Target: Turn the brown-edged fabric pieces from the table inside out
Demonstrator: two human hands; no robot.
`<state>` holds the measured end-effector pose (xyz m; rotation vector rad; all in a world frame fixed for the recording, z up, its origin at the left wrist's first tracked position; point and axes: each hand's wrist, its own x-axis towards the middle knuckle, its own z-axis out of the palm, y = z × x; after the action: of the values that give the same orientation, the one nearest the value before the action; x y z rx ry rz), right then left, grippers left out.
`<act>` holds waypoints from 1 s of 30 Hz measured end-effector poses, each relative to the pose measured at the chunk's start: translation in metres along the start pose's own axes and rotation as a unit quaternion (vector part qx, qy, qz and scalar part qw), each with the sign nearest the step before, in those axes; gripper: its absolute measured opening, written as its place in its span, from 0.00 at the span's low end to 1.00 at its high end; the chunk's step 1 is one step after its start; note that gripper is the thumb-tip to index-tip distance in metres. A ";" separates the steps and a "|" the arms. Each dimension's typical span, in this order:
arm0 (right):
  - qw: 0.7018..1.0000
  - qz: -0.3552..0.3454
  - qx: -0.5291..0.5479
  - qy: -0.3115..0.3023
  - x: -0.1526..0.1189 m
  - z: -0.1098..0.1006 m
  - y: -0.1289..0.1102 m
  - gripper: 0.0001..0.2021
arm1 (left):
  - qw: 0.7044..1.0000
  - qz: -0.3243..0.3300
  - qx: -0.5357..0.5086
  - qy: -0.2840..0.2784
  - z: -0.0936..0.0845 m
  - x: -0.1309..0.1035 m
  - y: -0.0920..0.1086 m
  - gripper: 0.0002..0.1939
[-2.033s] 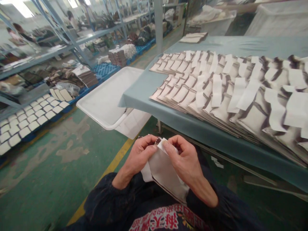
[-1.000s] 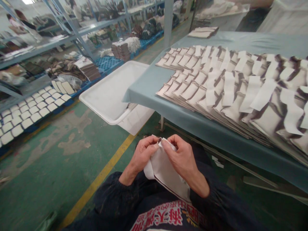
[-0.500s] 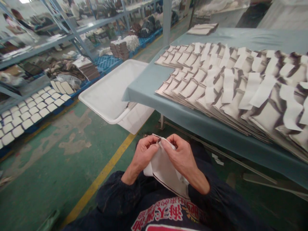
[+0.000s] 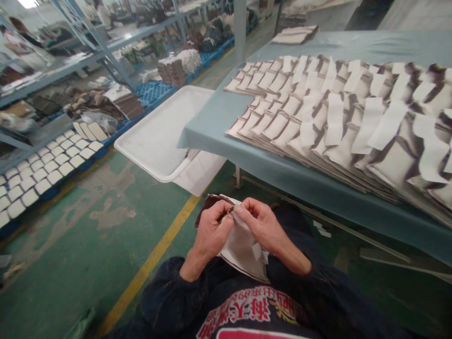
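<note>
Beside a cloth-covered table (image 4: 208,127) stacked with pale fabric pieces (image 4: 278,125), a worker's left hand (image 4: 212,230) and right hand (image 4: 259,221) pinch the top edge of a brown-and-white fabric piece (image 4: 242,249), which hangs between them.

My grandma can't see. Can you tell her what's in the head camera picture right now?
A person's left hand and right hand pinch a pale and brown floppy piece. Ahead to the right, rows of overlapping pale pieces lie on a blue-green table, with a white tub by its corner, above a green floor.
</note>
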<state>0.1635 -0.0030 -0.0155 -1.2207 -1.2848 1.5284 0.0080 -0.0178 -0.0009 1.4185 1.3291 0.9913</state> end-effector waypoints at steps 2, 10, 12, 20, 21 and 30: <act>0.999 0.014 0.015 -0.036 0.003 -0.003 0.001 0.28 | 0.999 -0.001 0.034 -0.011 0.001 -0.001 -0.001 0.06; 0.988 -0.005 -0.028 -0.153 0.014 -0.017 0.003 0.31 | 0.993 0.024 0.091 -0.076 0.000 0.003 0.002 0.07; 0.987 -0.035 -0.077 -0.136 0.013 -0.019 0.002 0.29 | 0.992 0.031 0.083 -0.085 0.001 0.007 0.006 0.07; 0.949 -0.194 -0.248 -0.004 0.005 -0.021 0.006 0.24 | 0.989 0.020 0.057 -0.131 0.006 0.012 0.018 0.08; 0.946 -0.199 -0.257 0.001 0.004 -0.023 0.007 0.23 | 0.988 0.017 0.059 -0.139 0.004 0.012 0.020 0.07; 0.905 -0.349 -0.245 0.010 -0.003 -0.048 -0.024 0.16 | 0.969 0.072 0.106 -0.209 -0.011 0.016 0.054 0.05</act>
<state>0.2109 0.0100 0.0075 -0.8887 -1.8988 0.6908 0.0120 -0.0005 0.0535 1.7922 1.0504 0.6022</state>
